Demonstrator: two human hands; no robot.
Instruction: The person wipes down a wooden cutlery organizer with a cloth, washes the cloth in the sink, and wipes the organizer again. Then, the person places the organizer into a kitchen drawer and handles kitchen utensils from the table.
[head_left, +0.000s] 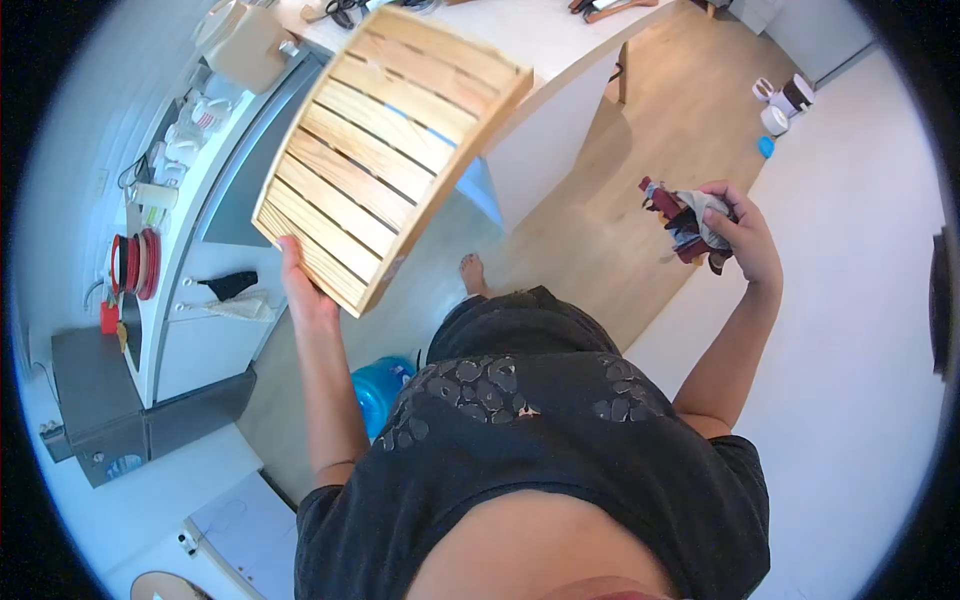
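Note:
My left hand (303, 283) grips the near corner of a pale wooden slatted tray (372, 163), its thumb against the edge. The tray is held up and tilted, slats facing me, with narrow gaps between them. Out to the right, my right hand (745, 238) is closed around a crumpled bundle of wrappers (690, 222), dark red with grey and black parts. What exactly makes up the bundle is too small to tell. Some fingers of both hands are hidden behind what they hold.
White mugs (185, 145) and red-rimmed plates (148, 264) stand on the left counter. Cloths (238, 304) hang below it. A white-topped counter (560, 45) with cables lies ahead. A blue water jug (372, 392) is on the floor; white containers (775, 121) stand by the right wall.

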